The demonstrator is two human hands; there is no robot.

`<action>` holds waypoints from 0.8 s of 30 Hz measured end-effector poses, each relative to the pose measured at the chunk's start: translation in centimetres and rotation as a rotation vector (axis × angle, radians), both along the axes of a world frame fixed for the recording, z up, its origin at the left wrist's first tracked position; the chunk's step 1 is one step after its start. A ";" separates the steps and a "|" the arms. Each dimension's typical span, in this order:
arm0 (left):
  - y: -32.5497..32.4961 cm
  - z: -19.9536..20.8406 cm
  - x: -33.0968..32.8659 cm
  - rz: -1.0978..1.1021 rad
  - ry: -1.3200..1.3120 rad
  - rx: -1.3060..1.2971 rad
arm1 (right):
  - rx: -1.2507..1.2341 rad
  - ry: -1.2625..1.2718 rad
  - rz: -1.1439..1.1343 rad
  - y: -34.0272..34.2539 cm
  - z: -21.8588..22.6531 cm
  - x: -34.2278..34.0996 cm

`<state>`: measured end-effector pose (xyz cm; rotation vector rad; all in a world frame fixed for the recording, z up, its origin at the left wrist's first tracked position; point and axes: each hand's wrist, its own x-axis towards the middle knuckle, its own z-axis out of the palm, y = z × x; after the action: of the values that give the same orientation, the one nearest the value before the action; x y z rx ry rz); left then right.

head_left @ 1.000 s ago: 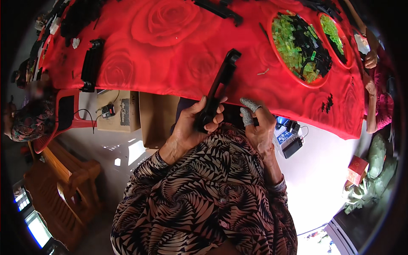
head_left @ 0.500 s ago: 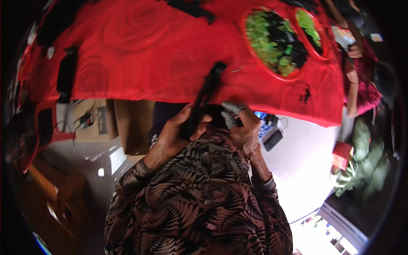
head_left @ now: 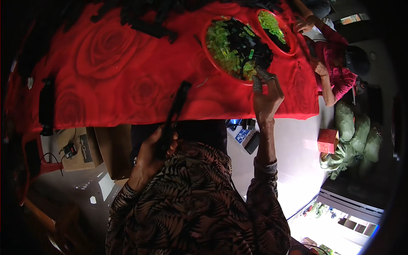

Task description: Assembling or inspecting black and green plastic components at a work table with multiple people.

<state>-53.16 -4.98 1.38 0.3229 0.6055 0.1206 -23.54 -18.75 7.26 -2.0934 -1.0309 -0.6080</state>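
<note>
My left hand (head_left: 149, 156) is wrapped round the lower end of a long, narrow black plastic part (head_left: 177, 103), which slants up past the near edge of the table. My right hand (head_left: 268, 101) reaches over the near rim of a red basin (head_left: 216, 65), grey coverings on its fingertips. Those fingers are bent together at small green and black pieces (head_left: 227, 51) inside; whatever is between the tips is too small to make out.
A red rose-patterned cloth (head_left: 144, 91) covers the table. More black parts (head_left: 148, 29) lie at the far left, another (head_left: 46, 106) at the left edge. A second red basin (head_left: 293, 52) stands far right, near another person's arms (head_left: 325, 80). Cardboard boxes (head_left: 114, 148) are below.
My right hand has moved from beside my left hand, forward and right to the basin. My left hand still grips the black part, now slightly lower left. The view has shifted.
</note>
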 end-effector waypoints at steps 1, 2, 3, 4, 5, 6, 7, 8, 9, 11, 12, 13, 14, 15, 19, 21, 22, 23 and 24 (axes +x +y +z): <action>0.1 -0.3 -0.1 -0.009 -0.015 -0.002 | -0.005 0.004 -0.022 0.1 -0.3 0.4; 0.1 -0.6 -0.2 -0.019 -0.029 -0.005 | -0.011 0.007 -0.044 0.1 -0.4 0.6; 0.1 -0.8 -0.3 -0.023 -0.043 -0.007 | 0.003 0.056 -0.028 0.2 -0.3 0.6; 0.1 -0.8 -0.4 -0.031 -0.055 0.015 | 0.016 0.104 -0.012 0.3 -0.2 0.4; 0.1 -0.7 -0.3 -0.039 -0.068 0.037 | 0.029 0.152 0.004 0.4 -0.1 0.3; 0.2 -0.6 -0.3 -0.052 -0.081 0.058 | 0.011 0.177 0.049 0.5 -0.2 0.3; 0.2 -0.7 -0.3 -0.054 -0.081 0.049 | -0.007 0.201 0.093 0.6 -0.5 0.2; 0.1 -0.8 -0.3 -0.056 -0.082 0.041 | -0.025 0.226 0.138 0.6 -0.7 0.3; 0.2 -0.9 -0.3 -0.055 -0.085 0.038 | -0.052 0.231 0.155 0.8 -0.8 0.4; 0.1 -0.7 -0.3 -0.054 -0.078 0.038 | -0.106 0.240 0.191 1.2 -1.0 0.8; 0.1 -0.6 -0.3 -0.052 -0.075 0.038 | -0.142 0.267 0.189 1.4 -1.2 1.0; 0.2 -0.5 -0.3 -0.056 -0.084 0.034 | -0.178 0.293 0.186 1.6 -1.4 1.2; 0.3 -0.5 -0.2 -0.061 -0.092 0.029 | -0.214 0.320 0.184 1.8 -1.6 1.4; 0.3 -0.5 -0.2 -0.063 -0.099 0.024 | -0.250 0.363 0.213 2.0 -1.6 1.5; 0.3 -0.3 -0.3 -0.055 -0.078 0.020 | -0.379 0.177 0.231 3.0 -0.5 1.1; 0.1 -0.6 -0.6 -0.050 -0.100 0.015 | -0.382 0.195 0.277 2.9 -0.2 0.8; 0.1 -0.5 -0.4 -0.058 -0.081 -0.006 | -0.386 0.198 0.293 2.8 -0.1 0.9; 0.1 -0.4 -0.3 -0.068 -0.062 -0.025 | -0.401 0.248 0.259 2.4 -0.3 1.0; 0.1 -0.3 -0.3 -0.060 -0.055 -0.029 | -0.378 0.236 0.302 2.7 0.4 0.8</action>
<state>-53.46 -4.88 1.07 0.3090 0.5417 0.0626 -22.77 -16.07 7.69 -2.1946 -1.3672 -0.0129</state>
